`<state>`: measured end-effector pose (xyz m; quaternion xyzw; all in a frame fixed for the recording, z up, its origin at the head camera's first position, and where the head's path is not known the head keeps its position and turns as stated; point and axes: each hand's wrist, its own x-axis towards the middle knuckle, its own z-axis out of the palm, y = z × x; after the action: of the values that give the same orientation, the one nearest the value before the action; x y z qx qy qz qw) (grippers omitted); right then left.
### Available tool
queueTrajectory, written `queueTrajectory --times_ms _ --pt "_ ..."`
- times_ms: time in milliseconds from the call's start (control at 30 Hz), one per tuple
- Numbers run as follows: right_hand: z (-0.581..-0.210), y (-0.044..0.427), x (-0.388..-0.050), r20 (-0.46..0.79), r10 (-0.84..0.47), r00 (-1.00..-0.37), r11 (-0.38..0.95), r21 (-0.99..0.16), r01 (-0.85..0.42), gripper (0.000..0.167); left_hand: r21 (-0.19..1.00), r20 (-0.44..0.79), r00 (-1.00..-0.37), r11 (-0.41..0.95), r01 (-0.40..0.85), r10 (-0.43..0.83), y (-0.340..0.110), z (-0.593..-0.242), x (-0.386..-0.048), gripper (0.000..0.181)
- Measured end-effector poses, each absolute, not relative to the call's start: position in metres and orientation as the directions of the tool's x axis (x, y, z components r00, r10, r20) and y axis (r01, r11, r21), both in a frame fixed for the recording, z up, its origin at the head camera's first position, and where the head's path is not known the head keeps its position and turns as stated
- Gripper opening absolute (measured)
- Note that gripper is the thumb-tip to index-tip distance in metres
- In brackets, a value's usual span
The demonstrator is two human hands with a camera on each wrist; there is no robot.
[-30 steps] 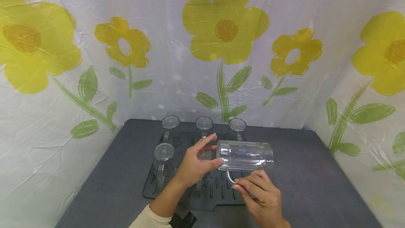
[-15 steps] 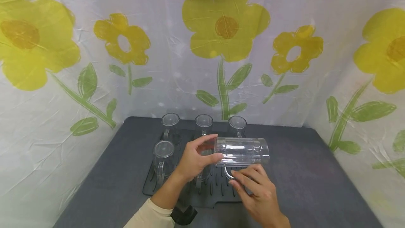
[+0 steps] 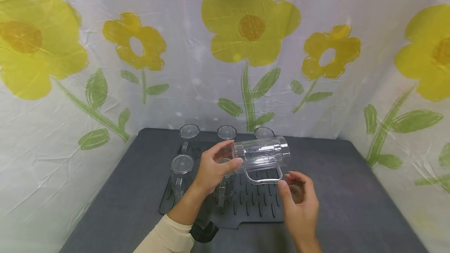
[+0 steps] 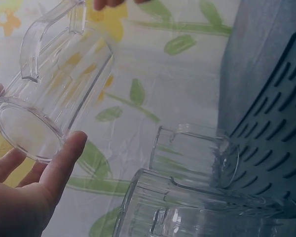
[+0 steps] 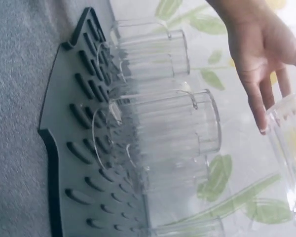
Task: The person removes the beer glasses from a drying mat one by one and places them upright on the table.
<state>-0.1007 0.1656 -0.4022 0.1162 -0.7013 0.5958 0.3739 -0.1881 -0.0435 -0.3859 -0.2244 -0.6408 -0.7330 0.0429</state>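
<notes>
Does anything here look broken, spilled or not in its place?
No, nothing stands out: five glass mugs stand upside down on the ridged mat, with no visible spill or crack. The held mug is nearly sideways, but the left hand grips it.

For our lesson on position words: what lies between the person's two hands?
In the head view, a glass mug, held sideways by the left hand, its handle near the right hand.

Your held mug [image 3: 258, 153] looks like smooth, glossy glass; the mat [image 3: 228, 220] is matt, ridged; the far curtain [image 3: 190, 93], creased, faintly shiny.
</notes>
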Motion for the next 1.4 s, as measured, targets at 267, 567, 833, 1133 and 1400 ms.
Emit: queueTrajectory --times_ms 267,567,833,1133,1400 --pt "-0.400 0.156 -0.105 0.264 0.237 -0.935 -0.019 -0.961 -0.276 0.031 0.916 0.371 -0.907 -0.237 0.323 0.198 -0.039 -0.388 -0.190 0.056" --pt "-0.389 0.150 -0.110 0.189 0.178 -0.966 -0.305 -0.922 -0.237 0.047 0.915 0.340 -0.912 -0.303 0.265 0.231 -0.036 -0.393 -0.190 0.061" --pt "-0.379 0.156 -0.112 0.188 0.151 -0.971 -0.428 -0.873 -0.236 0.045 0.907 0.336 -0.890 -0.359 0.219 0.308 -0.039 -0.397 -0.191 0.077" --pt "-0.369 0.160 -0.114 0.266 0.076 -0.961 -0.515 -0.815 -0.267 0.038 0.927 0.334 -0.872 -0.293 0.235 0.358 -0.040 -0.399 -0.191 0.071" --pt "-0.358 0.156 -0.109 0.324 0.005 -0.946 -0.533 -0.800 -0.277 0.036 0.942 0.313 -0.868 -0.246 0.230 0.386 -0.036 -0.402 -0.191 0.069"
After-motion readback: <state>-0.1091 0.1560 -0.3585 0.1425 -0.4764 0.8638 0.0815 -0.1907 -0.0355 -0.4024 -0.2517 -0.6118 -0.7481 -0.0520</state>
